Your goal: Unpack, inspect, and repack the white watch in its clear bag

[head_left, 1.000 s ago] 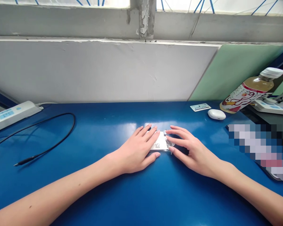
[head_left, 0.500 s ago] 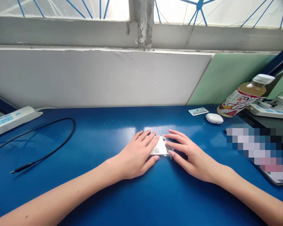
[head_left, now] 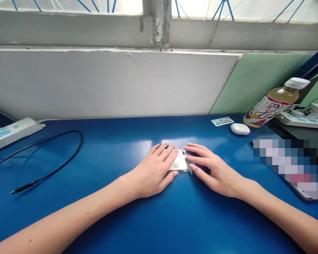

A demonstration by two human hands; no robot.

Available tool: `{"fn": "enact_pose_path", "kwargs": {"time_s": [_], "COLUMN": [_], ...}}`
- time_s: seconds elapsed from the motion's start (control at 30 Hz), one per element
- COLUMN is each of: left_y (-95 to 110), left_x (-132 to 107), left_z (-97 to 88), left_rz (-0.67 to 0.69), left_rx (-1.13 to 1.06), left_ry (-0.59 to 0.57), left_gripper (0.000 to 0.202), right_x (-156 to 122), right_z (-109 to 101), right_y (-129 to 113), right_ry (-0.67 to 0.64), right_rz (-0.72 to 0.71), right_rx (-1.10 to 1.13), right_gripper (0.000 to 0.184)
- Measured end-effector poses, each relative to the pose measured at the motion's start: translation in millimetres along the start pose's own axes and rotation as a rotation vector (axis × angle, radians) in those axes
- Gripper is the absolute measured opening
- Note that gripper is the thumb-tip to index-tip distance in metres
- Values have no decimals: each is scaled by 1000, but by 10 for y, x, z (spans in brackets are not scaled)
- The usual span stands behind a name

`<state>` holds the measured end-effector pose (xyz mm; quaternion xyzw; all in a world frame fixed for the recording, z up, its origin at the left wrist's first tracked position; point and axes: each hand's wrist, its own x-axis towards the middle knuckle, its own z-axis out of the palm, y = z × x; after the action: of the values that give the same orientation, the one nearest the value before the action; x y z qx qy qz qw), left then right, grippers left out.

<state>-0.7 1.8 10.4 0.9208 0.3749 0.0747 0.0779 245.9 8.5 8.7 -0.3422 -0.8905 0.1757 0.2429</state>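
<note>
A small flat white packet in clear plastic wrap (head_left: 180, 161) lies on the blue table (head_left: 159, 218). My left hand (head_left: 155, 171) rests over its left part, palm down with the fingers spread, so that side is hidden. At the packet's right end is crinkled, loose plastic. The fingertips of my right hand (head_left: 213, 169) are at this loose end, fingers stretched and apart. Whether they press on the plastic or only hover by it, I cannot tell.
On the left are a white power strip (head_left: 16, 132) and a looped black cable (head_left: 69, 158). To the right stand a drink bottle (head_left: 275, 102), a white earbud case (head_left: 240, 129), a card (head_left: 222, 121) and a blurred-out phone-like device (head_left: 294, 173). A wall (head_left: 108, 84) closes off the back.
The whole scene sits slightly higher in the picture, as the camera has tilted a little. Both hands and the packet keep nearly the same places on the table.
</note>
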Motion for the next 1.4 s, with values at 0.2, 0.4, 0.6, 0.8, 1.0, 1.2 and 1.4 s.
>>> {"fn": "enact_pose_path", "kwargs": {"time_s": [0.2,0.4,0.6,0.8,1.0,1.2,1.4], "left_y": [-3,1,-2,-3,9,21,27], "left_x": [7,-2,3,14,11,16,19], "left_z": [0,-9,-10,-20,-6,-2,9], "left_rz": [2,0,3,11,-2,-4,-2], "left_rx": [-2,-2,24,25,10,36,39], "left_ry": [11,4,-7,-7,-7,-26,5], "left_gripper": [57,58,58,58,57,58,57], "right_x": [6,6,2,5,4,-21,21], "right_z": [-10,0,-2,-6,6,18,48], "right_y": [24,29,36,29,-21,-74,-156], "right_ry": [-18,-51,-39,-23,-23,-71,-34], "right_rz": [-27,-54,-75,-77,-87,-104,-171], "right_rx": [-35,-79,-96,-120,-151,-218,-332], "right_gripper": [32,31,33,34,36,58,62]}}
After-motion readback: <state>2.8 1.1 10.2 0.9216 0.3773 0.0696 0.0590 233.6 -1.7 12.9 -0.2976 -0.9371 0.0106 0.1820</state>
